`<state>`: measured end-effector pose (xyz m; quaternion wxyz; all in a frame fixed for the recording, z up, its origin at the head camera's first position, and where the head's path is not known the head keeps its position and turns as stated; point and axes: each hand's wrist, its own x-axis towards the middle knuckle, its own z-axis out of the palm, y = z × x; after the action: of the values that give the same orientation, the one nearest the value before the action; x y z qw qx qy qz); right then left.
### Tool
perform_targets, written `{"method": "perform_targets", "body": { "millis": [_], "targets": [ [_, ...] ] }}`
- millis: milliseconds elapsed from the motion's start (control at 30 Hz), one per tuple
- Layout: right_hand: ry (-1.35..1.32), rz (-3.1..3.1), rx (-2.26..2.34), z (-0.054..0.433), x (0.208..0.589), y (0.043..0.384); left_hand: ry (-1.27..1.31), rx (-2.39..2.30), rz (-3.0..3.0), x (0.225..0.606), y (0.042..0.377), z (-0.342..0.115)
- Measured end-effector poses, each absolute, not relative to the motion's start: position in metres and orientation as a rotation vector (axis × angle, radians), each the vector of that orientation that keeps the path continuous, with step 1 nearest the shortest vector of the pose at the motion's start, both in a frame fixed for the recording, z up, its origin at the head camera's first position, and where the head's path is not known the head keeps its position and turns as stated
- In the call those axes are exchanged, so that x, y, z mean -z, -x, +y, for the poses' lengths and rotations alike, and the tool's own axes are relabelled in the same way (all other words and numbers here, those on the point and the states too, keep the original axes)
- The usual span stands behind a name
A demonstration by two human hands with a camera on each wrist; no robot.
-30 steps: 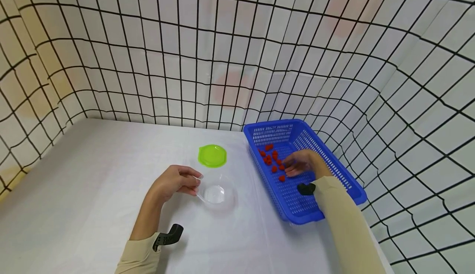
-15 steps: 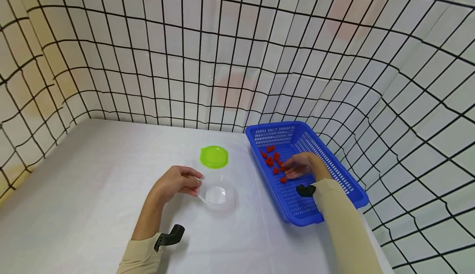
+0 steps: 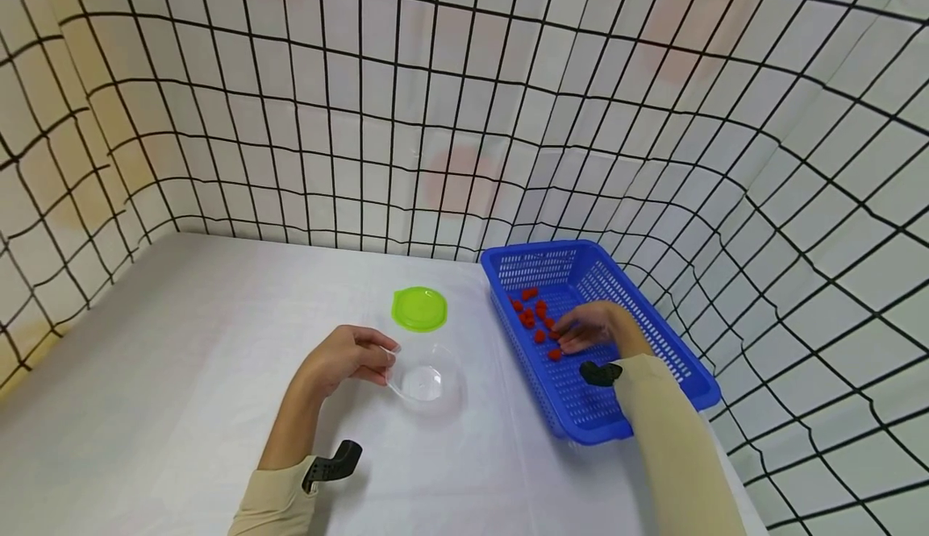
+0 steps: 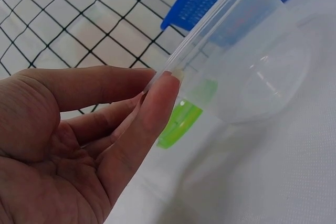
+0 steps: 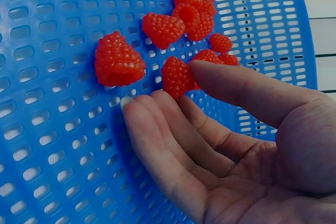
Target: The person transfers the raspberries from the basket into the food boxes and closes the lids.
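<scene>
A clear plastic bowl [image 3: 423, 383] stands tilted on the white table. My left hand [image 3: 348, 361] pinches its rim; in the left wrist view the thumb [image 4: 152, 103] lies on the near side of the rim. At the right, my right hand [image 3: 588, 326] reaches down inside a blue basket [image 3: 602, 423] among several red raspberries. In the right wrist view, one raspberry [image 5: 177, 77] sits between the thumb tip and the fingertips, pinched there. A separate raspberry [image 5: 118, 60] lies just past the fingertips on the slotted basket floor.
A green lid [image 3: 419, 309] lies flat on the table behind the bowl. More raspberries [image 3: 527, 318] lie along the basket's left side. A black grid net [image 3: 377, 117] over white cloth rises behind and beside the table.
The whole head view shifts slightly right and down. The left hand keeps its grip on the bowl, and the right hand stays among the raspberries with very little movement.
</scene>
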<state>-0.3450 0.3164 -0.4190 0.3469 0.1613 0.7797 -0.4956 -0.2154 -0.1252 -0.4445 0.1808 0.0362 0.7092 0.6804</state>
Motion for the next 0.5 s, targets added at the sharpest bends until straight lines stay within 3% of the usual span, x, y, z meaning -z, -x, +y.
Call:
{"method": "perform_targets", "body": {
  "millis": [500],
  "targets": [
    [-0.347,2.072,1.258,0.312,0.406,0.346,-0.108,-1.922,2.014,0.444,0.215,-0.124]
  ]
}}
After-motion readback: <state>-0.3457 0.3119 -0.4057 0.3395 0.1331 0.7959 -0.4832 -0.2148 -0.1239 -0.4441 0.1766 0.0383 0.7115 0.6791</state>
